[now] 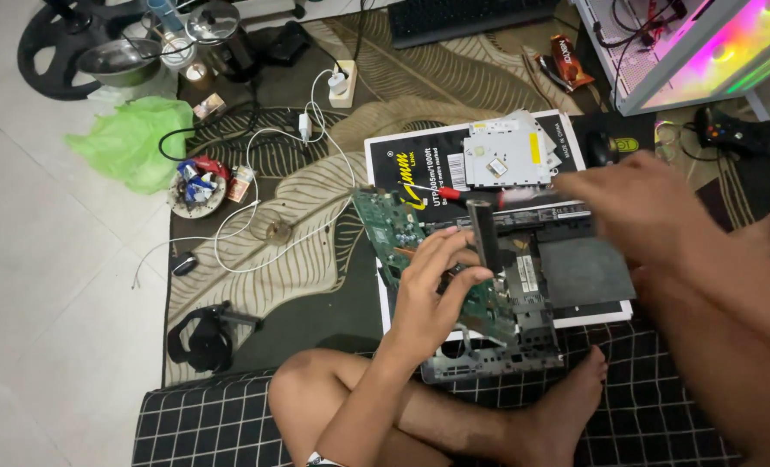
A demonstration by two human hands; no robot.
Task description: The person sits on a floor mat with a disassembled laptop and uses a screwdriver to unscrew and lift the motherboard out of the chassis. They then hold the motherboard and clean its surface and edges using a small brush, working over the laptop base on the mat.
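I sit cross-legged over a taken-apart laptop base lying on a flat printed box. My left hand rests on the green circuit board and pinches a narrow black bar-shaped part upright between thumb and fingers. My right hand is blurred above the base, fingers pointing left. Its fingertips reach toward the pale end of a red-handled screwdriver; whether it grips it is unclear. A silver drive unit lies on the box behind.
A lit computer case, game controller and mouse sit at the back right. White cables and a power strip run left of the box. Headphones, a green bag and pots lie left.
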